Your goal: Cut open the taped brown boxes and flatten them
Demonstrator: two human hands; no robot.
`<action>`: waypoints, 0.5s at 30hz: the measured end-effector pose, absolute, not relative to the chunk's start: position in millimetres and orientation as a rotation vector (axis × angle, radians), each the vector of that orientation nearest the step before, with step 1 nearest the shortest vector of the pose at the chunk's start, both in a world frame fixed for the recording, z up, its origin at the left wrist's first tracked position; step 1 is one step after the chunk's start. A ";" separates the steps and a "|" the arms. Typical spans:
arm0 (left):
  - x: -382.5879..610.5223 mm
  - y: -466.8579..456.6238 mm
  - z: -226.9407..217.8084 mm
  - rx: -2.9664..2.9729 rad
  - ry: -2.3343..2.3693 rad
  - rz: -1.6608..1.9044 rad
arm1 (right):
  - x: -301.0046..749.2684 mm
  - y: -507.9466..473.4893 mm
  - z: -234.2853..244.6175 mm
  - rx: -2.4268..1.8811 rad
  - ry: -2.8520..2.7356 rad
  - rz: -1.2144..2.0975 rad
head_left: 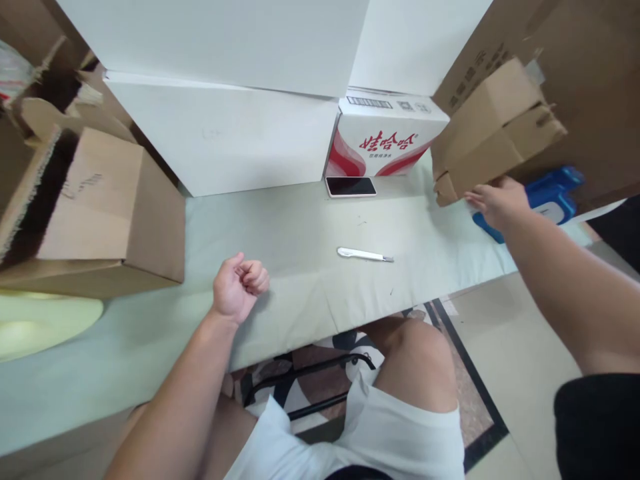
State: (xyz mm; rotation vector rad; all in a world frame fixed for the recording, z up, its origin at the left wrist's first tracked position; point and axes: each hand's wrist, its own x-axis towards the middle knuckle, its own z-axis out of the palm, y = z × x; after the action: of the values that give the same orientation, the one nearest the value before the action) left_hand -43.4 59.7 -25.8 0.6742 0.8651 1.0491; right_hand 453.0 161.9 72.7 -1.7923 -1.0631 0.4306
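Black sleeve [600, 427] nearest, right hand [499, 203] reaches carton's [493, 130] edge beside open cloth [295, 230].

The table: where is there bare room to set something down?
A wide bare patch of the table lies between the left hand, the white box, the phone and the knife. A smaller one lies between phone and knife. Crowded: at right, around the right hand, small carton and blue thing; at left, around the open carton and yellowish thing.

The left hand [241, 285] is loosely curled, the right hand [499, 202] outstretched.
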 end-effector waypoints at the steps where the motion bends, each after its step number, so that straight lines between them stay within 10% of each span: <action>1: -44.9 59.8 -26.5 0.684 0.864 1.045 | 450.4 166.3 71.3 -1.873 -0.909 0.440; 15: -28.2 49.0 -48.7 1.601 1.729 0.835 | 212.7 17.4 -62.7 -1.395 -2.402 0.446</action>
State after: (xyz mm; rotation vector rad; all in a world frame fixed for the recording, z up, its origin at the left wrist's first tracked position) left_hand -28.2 49.0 -48.7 1.6006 1.7295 0.8349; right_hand 212.7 17.4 -62.7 -1.3954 -2.4021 0.4463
